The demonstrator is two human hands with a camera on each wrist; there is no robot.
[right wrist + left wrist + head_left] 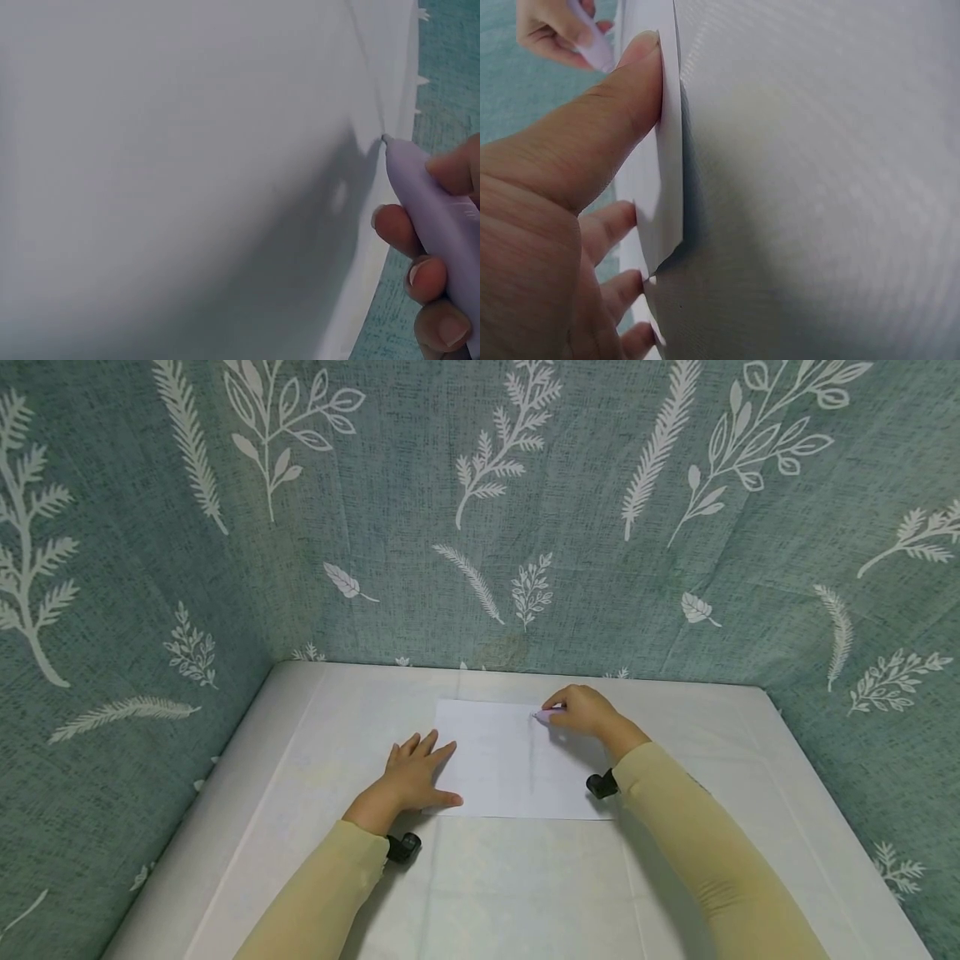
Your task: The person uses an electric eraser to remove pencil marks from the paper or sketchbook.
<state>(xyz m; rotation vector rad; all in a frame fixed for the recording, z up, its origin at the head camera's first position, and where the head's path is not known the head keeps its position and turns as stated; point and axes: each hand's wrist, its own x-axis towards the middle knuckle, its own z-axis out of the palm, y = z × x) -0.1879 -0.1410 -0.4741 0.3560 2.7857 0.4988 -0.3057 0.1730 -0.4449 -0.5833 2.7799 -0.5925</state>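
A white sheet of paper [487,764] lies on the white-covered table. My left hand [411,781] spreads its fingers over the sheet's left edge, and in the left wrist view its thumb [619,97] rests on the paper near the border. With my right hand [588,710] I grip a thick lilac pen-like tool [424,191], thumb on one side and fingers curled round the other. Its small grey tip [386,139] meets the sheet near the far edge. A faint straight line [532,760] runs from the tip down the paper toward me.
The white tablecloth [525,893] spreads on all sides of the paper. Green leaf-patterned fabric [405,527] rises behind the table and along both sides. A black wrist camera [602,785] sits by the right sleeve, another [405,848] by the left.
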